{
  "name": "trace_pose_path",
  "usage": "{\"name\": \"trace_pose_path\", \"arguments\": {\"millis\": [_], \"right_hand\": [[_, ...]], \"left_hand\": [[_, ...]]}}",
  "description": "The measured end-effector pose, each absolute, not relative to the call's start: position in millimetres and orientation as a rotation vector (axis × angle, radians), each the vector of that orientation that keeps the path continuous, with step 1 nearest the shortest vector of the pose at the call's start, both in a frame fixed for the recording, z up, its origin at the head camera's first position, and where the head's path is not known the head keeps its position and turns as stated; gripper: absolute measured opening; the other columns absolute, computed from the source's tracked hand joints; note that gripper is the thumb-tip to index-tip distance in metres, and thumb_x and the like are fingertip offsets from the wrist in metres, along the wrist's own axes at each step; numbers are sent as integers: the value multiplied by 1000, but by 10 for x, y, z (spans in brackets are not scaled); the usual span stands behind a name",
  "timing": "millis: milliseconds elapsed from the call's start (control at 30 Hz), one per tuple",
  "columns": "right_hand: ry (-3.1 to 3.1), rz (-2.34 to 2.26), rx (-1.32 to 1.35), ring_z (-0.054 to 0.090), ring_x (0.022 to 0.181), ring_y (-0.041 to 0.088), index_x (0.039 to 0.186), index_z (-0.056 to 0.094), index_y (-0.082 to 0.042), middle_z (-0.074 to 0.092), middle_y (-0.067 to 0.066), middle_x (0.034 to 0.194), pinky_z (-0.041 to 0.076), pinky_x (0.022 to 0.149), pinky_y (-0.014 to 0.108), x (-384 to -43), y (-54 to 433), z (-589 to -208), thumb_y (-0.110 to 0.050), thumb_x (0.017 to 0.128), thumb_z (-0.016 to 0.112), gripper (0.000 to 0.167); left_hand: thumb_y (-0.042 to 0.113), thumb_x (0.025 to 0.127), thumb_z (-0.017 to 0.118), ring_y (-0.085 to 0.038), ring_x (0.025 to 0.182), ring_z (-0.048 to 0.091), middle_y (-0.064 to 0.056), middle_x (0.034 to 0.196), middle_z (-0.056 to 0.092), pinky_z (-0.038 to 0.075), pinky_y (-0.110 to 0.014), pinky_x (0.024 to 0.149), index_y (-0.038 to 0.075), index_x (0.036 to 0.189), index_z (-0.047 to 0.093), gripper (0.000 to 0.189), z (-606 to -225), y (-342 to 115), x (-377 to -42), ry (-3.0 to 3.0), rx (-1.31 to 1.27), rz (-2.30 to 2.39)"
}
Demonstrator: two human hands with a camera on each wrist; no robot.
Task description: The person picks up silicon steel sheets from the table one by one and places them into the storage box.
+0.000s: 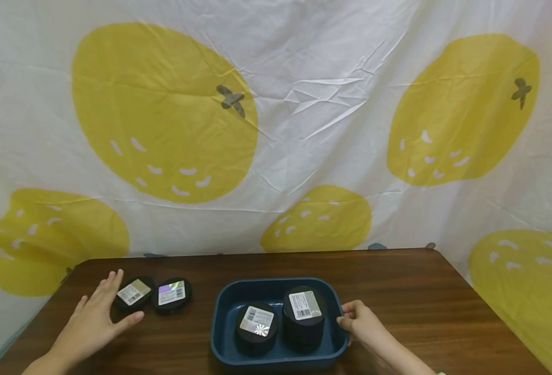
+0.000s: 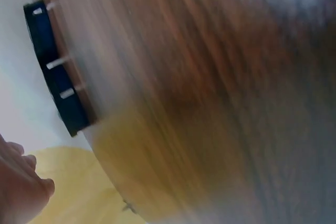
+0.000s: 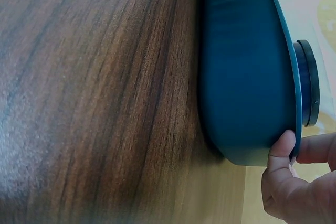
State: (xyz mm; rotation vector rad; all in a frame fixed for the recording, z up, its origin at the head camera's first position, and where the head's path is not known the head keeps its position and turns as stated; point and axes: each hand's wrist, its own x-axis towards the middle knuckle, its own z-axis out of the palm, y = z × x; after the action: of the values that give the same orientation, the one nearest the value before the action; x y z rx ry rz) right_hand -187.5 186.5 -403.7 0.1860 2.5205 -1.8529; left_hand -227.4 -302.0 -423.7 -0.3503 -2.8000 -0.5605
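Observation:
A dark blue tray (image 1: 276,360) stands on the table, and my right hand (image 1: 362,324) pinches its right rim between thumb and fingers. The same grip shows in the right wrist view, the thumb (image 3: 282,148) on the outer wall. Inside the tray are a black round container (image 1: 257,346) with a label on top and, right of it, a taller black column (image 1: 303,336), perhaps stacked containers. My left hand (image 1: 93,320) is spread beside a labelled black round container (image 1: 134,292) at the left; contact is unclear. Another such container (image 1: 171,296) lies just right of it.
The brown wooden table (image 1: 397,291) extends around the tray. Behind it hangs a white cloth (image 1: 318,156) printed with yellow fruit, and it also runs along both sides.

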Motion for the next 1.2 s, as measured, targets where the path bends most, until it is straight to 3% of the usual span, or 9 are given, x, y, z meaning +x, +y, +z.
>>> {"name": "trace_pose_path", "arguments": {"millis": [267,467,700,1200], "right_hand": [[2518,-1846,173,47,61,18,103,43,15,46,12,81,42,47,25,-1881,1874,-4040,8,82,55,25],[2498,-1860,163,47,61,18,104,43,15,47,11,82,42,47,25,-1909,1910,-4084,7,82,55,26],[2493,-1869,75,47,59,17,102,43,14,46,10,79,44,47,26,-1948,1955,-4165,4,82,58,26],[2521,-1834,202,46,63,19,104,44,15,46,12,83,42,48,26,-1870,1874,-4026,7,82,56,26]], "left_hand": [[48,79,68,-54,129,18,-35,145,14,17,-73,93,-6,146,4,107,-4255,-3142,-2387,-2802,-335,-592],[45,78,71,-59,123,23,-36,144,15,23,-70,92,-8,145,3,109,-4269,-3168,-2476,-2839,-331,-718],[41,76,73,-57,121,27,-39,136,29,28,-67,89,-11,142,15,103,-4261,-3164,-2578,-2852,-256,-823],[40,72,76,-57,118,32,-42,132,31,32,-65,90,-17,136,25,100,-4312,-3201,-2739,-2920,-245,-788]]}}
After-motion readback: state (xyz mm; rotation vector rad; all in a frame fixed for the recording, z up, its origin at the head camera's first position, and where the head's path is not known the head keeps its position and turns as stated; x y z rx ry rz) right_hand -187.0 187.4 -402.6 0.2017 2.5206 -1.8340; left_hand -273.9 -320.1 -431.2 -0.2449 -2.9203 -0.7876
